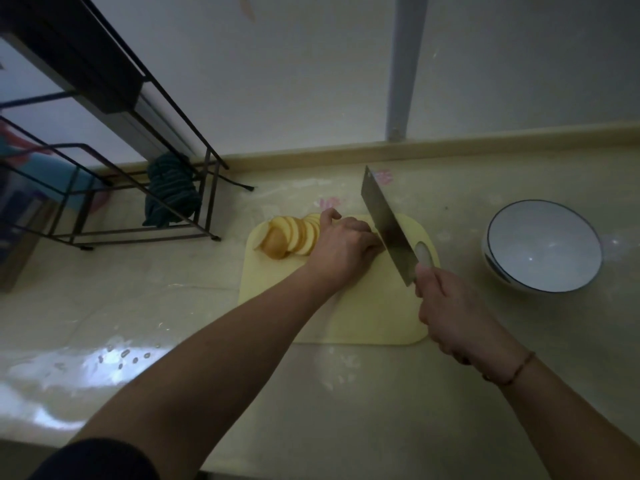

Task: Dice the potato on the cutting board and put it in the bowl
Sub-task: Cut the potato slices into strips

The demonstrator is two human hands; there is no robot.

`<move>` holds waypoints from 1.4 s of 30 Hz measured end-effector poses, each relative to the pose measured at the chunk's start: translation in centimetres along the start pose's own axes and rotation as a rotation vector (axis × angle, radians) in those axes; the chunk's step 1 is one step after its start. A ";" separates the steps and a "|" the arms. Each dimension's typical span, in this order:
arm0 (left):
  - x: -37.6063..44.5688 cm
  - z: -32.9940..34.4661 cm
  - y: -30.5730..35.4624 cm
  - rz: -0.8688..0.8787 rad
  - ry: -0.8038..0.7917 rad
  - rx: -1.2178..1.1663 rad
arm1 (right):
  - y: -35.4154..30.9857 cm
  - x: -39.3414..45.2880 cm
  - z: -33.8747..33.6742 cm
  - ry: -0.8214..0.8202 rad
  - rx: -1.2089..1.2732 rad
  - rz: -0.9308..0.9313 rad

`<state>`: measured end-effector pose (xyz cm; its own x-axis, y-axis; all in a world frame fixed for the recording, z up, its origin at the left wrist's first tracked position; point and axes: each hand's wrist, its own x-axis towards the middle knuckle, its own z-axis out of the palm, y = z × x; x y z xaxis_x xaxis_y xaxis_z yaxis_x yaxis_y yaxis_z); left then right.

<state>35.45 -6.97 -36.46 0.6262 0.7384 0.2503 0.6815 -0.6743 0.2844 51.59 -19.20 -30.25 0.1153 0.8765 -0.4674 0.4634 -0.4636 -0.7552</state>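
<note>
A pale yellow cutting board (363,317) lies on the counter. On its far left part lies a fanned row of potato slices (291,237). My left hand (343,247) rests over the right end of the slices, its fingers curled down on them. My right hand (450,306) grips the white handle of a cleaver (388,226). The blade stands edge down on the board, right against the knuckles of my left hand. The potato under my left hand is hidden. A white bowl (543,244) with a dark rim stands to the right of the board, with nothing visible in it.
A black wire rack (138,161) stands at the back left with a dark striped cloth (171,192) hanging in it. A low backsplash ledge (450,147) runs along the wall. A grey vertical pipe (401,64) rises behind the board. The glossy counter (138,323) shows glare at the front left.
</note>
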 end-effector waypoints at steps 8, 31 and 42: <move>-0.9 0.0 -0.1 -0.042 0.090 0.035 | 0.2 -1.0 0.4 -0.002 0.015 -0.041; -0.5 -0.4 -0.3 -0.031 0.032 -0.023 | 0.5 -2.6 0.9 0.011 -0.131 -0.094; -0.6 -0.4 -0.4 -0.021 0.020 -0.017 | 0.1 -1.1 0.1 -0.015 0.002 0.008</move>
<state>34.67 -7.13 -36.30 0.6042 0.7523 0.2628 0.6874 -0.6588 0.3057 51.42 -20.22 -29.92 0.1062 0.8707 -0.4802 0.4610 -0.4710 -0.7521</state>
